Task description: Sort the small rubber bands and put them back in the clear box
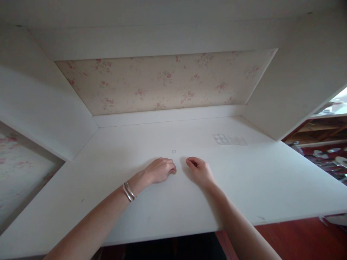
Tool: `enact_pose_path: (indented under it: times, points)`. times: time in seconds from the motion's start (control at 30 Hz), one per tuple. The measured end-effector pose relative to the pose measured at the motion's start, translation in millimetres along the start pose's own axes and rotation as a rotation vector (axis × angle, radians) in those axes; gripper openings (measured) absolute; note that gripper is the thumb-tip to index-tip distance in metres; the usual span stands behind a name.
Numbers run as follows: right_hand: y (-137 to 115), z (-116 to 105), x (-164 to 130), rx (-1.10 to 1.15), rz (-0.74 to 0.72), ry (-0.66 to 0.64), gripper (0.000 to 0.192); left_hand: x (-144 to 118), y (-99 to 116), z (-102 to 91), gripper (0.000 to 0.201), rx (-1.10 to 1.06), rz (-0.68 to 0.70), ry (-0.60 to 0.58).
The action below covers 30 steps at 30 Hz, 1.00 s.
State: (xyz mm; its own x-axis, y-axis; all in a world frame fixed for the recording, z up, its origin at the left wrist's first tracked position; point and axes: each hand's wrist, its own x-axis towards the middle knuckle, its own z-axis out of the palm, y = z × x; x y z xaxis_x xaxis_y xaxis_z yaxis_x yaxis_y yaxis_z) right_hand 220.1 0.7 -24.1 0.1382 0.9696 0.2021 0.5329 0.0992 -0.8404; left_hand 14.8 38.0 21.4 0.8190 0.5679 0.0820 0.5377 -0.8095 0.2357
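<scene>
My left hand (162,169) rests on the white tabletop, its fingers bent down and pinched. A tiny yellowish bit (175,172) shows at its fingertips, too small to name. Across a short gap, my right hand (200,172) is curled closed on its side, thumb against the fingers; whatever it holds, if anything, is hidden. Just beyond both hands, a small thin ring (174,151) lies flat on the surface. Farther back on the right are a clear plastic piece with compartments (221,139) and a flat clear piece (238,141) beside it.
The white desktop (130,220) sits between white side panels (292,83), with a low ledge (168,117) and floral wallpaper (168,83) behind. A short dark mark (82,200) is at the left. Shelves with shiny items (330,155) stand at the far right, above a red floor (298,238).
</scene>
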Motion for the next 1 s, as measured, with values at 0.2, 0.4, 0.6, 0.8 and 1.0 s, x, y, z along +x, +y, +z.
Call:
enact_pose_path:
  times: [0.2, 0.4, 0.6, 0.8, 1.0]
  points:
    - [-5, 9, 5, -0.182, 0.005, -0.053, 0.025, -20, -17, -21.3, 0.021, -0.251, -0.188, 0.269]
    - [-20, 26, 30, -0.427, -0.039, -0.151, 0.029, -81, -51, -9.1, 0.028, -0.463, -0.623, 0.487]
    - [-23, 40, 46, -0.538, -0.027, -0.164, 0.03, -106, -65, 3.2, 0.033, -0.718, -0.758, 0.509]
    - [-19, 43, 44, -0.572, -0.067, -0.144, 0.026, -100, -68, -0.3, 0.032, -0.709, -0.701, 0.394]
    - [-18, 47, 40, -0.597, -0.114, -0.134, 0.027, -104, -68, 1.9, 0.029, -0.699, -0.682, 0.377]
